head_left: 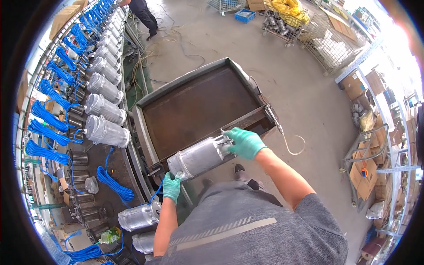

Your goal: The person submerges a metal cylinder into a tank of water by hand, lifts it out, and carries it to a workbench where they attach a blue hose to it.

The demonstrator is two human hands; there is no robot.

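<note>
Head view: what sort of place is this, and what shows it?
Probably a factory workshop: the held metal housing, a row of similar housings and coiled blue cables suggest it.

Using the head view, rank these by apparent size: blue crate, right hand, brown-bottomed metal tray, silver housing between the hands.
1. Metal tray
2. Silver housing
3. Right hand
4. Blue crate; it sits farther away, so its true rank is unsure.
</note>
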